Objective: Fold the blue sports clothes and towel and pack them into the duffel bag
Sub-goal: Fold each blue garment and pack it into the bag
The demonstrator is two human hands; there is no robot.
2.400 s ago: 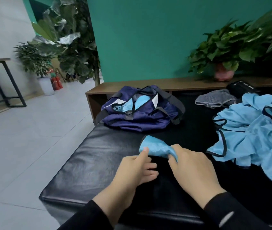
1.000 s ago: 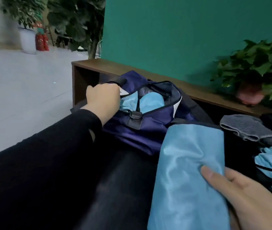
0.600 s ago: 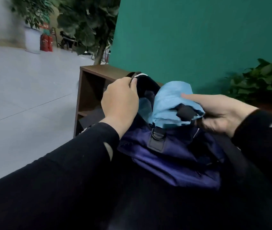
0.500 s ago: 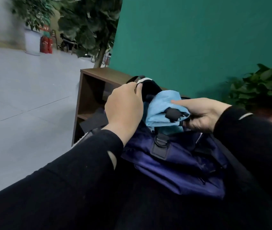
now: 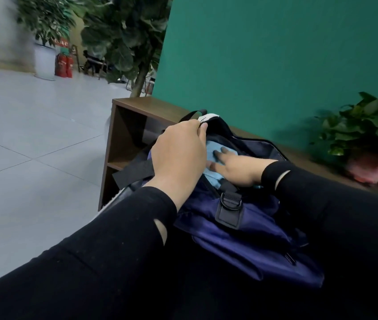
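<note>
Left hand (image 5: 178, 155): raised at the duffel bag (image 5: 252, 229) opening, fingers curled, pinching its rim.
Right hand (image 5: 236, 169): inside that opening, fingers straight, pressing flat on blue cloth (image 5: 215, 150).
Arms: both extended toward the bag, black sleeves.

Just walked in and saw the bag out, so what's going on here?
A person is packing a navy duffel bag. The left hand grips the rim of the bag's opening and holds it up. The right hand reaches inside, fingers fairly straight, pressing a light blue cloth down into the bag. The bag lies on a black surface in front of a wooden shelf.
</note>
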